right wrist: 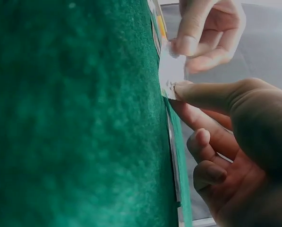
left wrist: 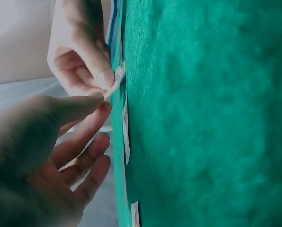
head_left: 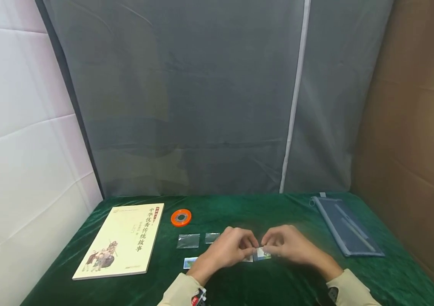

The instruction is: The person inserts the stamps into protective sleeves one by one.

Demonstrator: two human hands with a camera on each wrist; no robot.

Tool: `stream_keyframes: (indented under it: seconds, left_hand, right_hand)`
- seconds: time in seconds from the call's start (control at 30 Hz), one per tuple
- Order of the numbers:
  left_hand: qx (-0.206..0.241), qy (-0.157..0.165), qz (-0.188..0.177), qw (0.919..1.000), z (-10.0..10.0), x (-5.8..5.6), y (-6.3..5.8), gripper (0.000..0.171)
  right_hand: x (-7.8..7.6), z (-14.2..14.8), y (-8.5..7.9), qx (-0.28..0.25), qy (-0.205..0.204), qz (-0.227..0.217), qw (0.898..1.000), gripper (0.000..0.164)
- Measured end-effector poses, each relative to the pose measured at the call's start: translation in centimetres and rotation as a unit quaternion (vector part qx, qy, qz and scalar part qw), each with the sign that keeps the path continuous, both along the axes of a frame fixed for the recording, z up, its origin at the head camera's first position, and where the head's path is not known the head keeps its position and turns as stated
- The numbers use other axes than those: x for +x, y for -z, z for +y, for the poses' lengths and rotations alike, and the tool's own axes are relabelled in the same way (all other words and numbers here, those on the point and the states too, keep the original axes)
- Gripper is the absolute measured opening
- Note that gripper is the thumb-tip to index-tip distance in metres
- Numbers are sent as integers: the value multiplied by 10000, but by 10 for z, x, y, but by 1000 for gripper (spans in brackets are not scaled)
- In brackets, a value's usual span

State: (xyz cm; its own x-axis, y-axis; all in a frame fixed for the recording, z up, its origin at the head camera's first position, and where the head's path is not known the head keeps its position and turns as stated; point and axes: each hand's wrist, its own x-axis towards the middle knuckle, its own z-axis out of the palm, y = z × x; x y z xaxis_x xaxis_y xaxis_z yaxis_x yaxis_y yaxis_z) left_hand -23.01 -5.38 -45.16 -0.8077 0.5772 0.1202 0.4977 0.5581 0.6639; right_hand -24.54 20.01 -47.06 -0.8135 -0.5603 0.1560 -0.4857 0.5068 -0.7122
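Note:
Between both hands, a small postage stamp (head_left: 263, 254) with a blue and green picture is held tilted close over the green cloth. My left hand (head_left: 230, 247) pinches one end of it between thumb and forefinger. At the other end, my right hand (head_left: 291, 244) pinches it the same way. The right wrist view shows the stamp's pale back (right wrist: 171, 71) and its toothed edge. Another stamp (head_left: 248, 258) lies beside the left fingers, partly hidden. Near the left wrist lies a blue-and-white stamp (head_left: 190, 262), partly covered by that arm.
Two small clear sleeves (head_left: 188, 241) lie left of the hands, the second partly behind the left hand. An orange disc (head_left: 181, 217) lies behind them. A cream book (head_left: 125, 238) is at left, a blue mesh zip pouch (head_left: 349, 227) at right. Fabric walls enclose the table.

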Motion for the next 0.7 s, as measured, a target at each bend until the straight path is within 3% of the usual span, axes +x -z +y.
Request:
stream_keyframes:
  seconds: [0.37,0.7]
  left_hand:
    - [-62,-258,250,9993,1,-1,3,9]
    - [-642,-222,789,9946,0,0,1,5]
  right_hand:
    - [0,-5,2,225,281,506,9981,10]
    - [2,-5,0,628,448,973,9923,11]
